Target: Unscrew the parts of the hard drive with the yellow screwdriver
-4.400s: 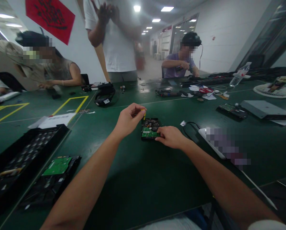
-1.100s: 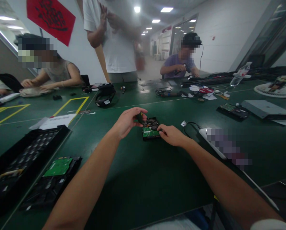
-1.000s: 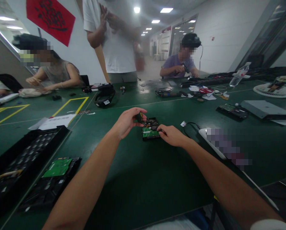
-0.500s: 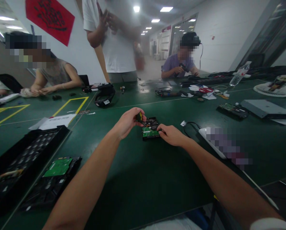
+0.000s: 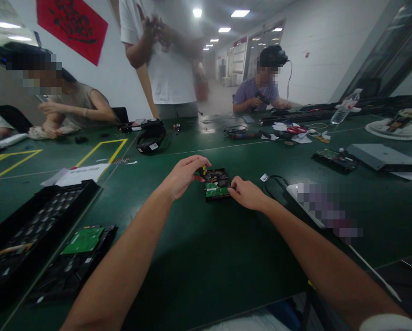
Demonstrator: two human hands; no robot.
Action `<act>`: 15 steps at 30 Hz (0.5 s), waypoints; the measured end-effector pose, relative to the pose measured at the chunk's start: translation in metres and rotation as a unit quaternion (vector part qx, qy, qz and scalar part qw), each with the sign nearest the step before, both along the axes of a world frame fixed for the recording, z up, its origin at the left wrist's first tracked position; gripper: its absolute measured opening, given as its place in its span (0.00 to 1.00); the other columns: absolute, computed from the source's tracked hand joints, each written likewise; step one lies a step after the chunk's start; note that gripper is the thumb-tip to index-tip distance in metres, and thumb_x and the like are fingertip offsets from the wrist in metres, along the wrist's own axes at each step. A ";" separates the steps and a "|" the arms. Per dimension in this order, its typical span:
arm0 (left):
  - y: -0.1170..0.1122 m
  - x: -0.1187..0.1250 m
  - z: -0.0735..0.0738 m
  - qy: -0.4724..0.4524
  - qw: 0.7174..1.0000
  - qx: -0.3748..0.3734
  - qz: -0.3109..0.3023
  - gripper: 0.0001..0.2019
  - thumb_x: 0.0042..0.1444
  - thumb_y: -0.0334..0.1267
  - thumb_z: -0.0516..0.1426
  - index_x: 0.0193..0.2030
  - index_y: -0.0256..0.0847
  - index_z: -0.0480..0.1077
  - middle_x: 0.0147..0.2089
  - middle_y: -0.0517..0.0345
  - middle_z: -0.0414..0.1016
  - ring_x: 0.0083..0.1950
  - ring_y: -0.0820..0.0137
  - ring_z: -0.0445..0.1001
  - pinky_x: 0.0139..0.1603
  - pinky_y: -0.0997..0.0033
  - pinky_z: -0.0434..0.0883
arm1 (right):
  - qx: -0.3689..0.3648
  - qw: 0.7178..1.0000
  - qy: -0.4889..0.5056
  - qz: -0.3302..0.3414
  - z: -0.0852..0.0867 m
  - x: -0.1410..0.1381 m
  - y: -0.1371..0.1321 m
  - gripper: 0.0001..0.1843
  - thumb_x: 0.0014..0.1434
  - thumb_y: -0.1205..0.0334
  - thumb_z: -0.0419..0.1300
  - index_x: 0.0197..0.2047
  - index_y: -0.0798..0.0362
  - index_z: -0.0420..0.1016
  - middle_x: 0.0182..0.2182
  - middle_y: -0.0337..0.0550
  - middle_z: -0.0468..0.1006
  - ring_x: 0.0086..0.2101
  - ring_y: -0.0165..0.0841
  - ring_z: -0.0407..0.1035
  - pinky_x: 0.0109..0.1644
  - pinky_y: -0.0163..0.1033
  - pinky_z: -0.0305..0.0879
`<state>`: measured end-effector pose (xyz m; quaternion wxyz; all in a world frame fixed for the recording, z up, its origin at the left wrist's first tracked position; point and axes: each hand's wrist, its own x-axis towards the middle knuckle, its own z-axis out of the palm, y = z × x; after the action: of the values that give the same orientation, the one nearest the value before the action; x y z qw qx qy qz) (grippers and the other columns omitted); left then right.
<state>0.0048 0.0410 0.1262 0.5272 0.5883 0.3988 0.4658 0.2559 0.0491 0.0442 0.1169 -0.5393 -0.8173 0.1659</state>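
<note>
A hard drive with a green circuit board lies on the table in front of me. My left hand is at its upper left corner, thumb and fingers closed around a small black-and-yellow tool that looks like a short screwdriver. The tool's tip is too small to make out. At the drive's right edge, my right hand grips the side with its fingers curled.
Left of my arm lie another drive-like unit with a green board and a long black tray. To the right are a white power bank-like block, a drive and a grey metal case. Several people are across the table.
My left fingers have straightened and shifted slightly around the black-and-yellow tool, uncovering more of the drive. My right hand stays at the drive's edge. The person at left has raised a hand.
</note>
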 end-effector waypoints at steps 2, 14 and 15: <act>0.000 -0.001 0.000 0.016 1.000 0.006 0.002 0.14 0.58 0.49 0.61 0.37 0.39 0.78 0.44 0.50 0.74 0.44 0.65 0.72 0.32 0.73 0.71 | -0.001 1.000 -0.025 -0.007 0.000 -0.001 0.000 0.15 0.73 0.49 0.53 0.48 0.52 0.71 0.38 0.49 0.81 0.36 0.38 0.74 0.34 0.38 0.57; -0.002 0.001 0.000 -0.053 0.997 -0.053 -0.017 0.15 0.57 0.47 0.64 0.42 0.38 0.71 0.40 0.48 0.79 0.46 0.61 0.78 0.44 0.59 0.78 | -0.010 0.995 -0.096 0.012 0.003 -0.003 0.001 0.22 0.75 0.49 0.42 0.45 0.53 0.73 0.39 0.49 0.80 0.35 0.38 0.73 0.33 0.38 0.54; -0.002 0.001 -0.001 -0.059 0.997 -0.057 -0.014 0.14 0.57 0.46 0.64 0.41 0.38 0.70 0.40 0.48 0.79 0.46 0.61 0.78 0.44 0.58 0.79 | -0.011 0.995 -0.094 0.012 0.003 -0.002 0.001 0.23 0.75 0.49 0.42 0.45 0.53 0.73 0.39 0.49 0.80 0.35 0.37 0.73 0.33 0.38 0.55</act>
<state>0.0058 0.0393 0.1255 0.5886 0.5345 0.3848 0.4689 0.2535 0.0500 0.0473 0.0316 -0.5439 -0.8292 0.1251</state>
